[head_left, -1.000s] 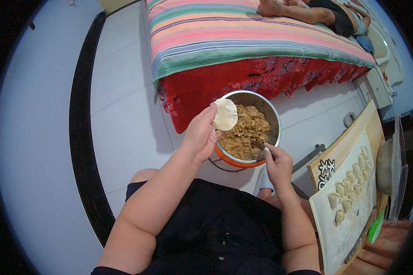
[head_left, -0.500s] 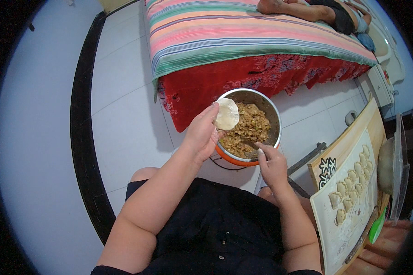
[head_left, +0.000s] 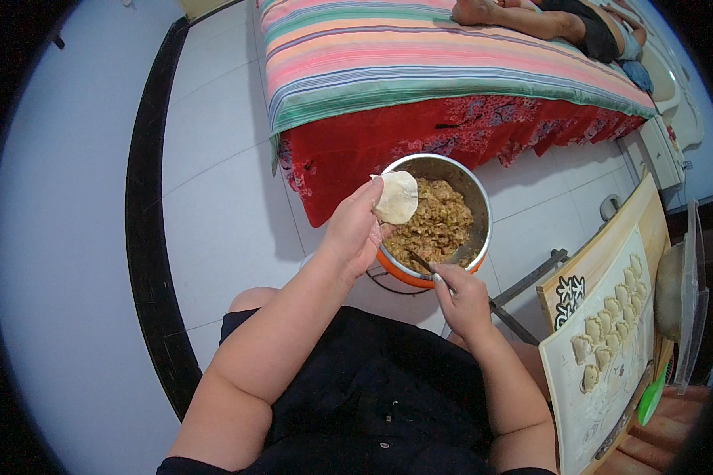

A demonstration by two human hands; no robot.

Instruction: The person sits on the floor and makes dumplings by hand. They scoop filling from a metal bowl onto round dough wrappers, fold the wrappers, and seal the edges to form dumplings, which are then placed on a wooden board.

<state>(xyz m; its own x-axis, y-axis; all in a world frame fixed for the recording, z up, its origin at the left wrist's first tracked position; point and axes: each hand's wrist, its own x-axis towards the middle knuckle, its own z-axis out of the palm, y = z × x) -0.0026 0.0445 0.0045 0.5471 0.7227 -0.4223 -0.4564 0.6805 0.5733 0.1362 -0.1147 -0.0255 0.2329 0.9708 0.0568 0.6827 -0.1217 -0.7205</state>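
Head view, looking down: the left hand (head_left: 356, 226) pinches a round, pale dough wrapper (head_left: 396, 198) by its left edge, thumb and fingers closed on it. The wrapper lies just beyond that grip, flat and unfolded, above the left side of a deep metal bowl (head_left: 478, 198) with an orange lower part. The right hand (head_left: 463, 298) is closed around a dark, thin utensil (head_left: 421, 261); its shape at the tip cannot be made out. From the right grip the utensil points forward and left, over the near rim and against brown, chunky filling (head_left: 442, 214) in the bowl. The filling lies ahead of the right hand and just right of the wrapper.

To the right of the right hand, well apart from it, a wooden board (head_left: 646, 207) carries a white mat (head_left: 582, 423). Folded dumplings (head_left: 611, 321) sit in rows on the mat. A bright green object (head_left: 650, 398) is by its right edge. Beyond both hands stands a bed with a striped cover (head_left: 356, 67) over red, patterned cloth (head_left: 356, 150); another person (head_left: 547, 24) lies on it, farther right.
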